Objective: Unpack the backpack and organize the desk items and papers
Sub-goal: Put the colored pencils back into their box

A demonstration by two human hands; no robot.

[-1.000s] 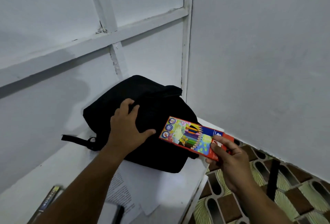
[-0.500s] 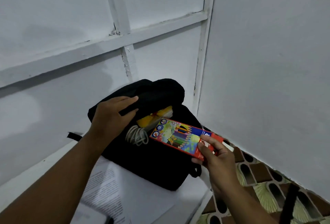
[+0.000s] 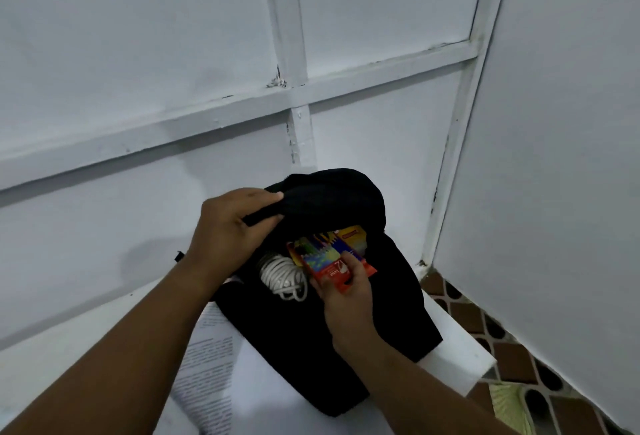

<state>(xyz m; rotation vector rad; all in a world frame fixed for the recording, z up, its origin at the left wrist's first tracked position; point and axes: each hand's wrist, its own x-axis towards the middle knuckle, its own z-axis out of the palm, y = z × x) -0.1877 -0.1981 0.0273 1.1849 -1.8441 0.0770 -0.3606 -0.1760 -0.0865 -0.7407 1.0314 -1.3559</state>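
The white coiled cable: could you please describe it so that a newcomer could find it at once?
Find the black backpack on the white desk in the wall corner. In its open mouth, left of the colourful pencil box held by the right hand, lies the white coiled cable, the only pale, looped thing there.

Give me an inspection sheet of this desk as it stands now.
Surface: white desk, set in a wall corner.
Job's things: black backpack open on top; coloured pencil box at its mouth; printed papers partly under the bag.
Clutter: yellow item inside the bag, unclear.
Grippers: left hand grips the flap; right hand holds the box.
Cables: coiled white cable in the opening.
Surroundings: white walls, patterned floor.
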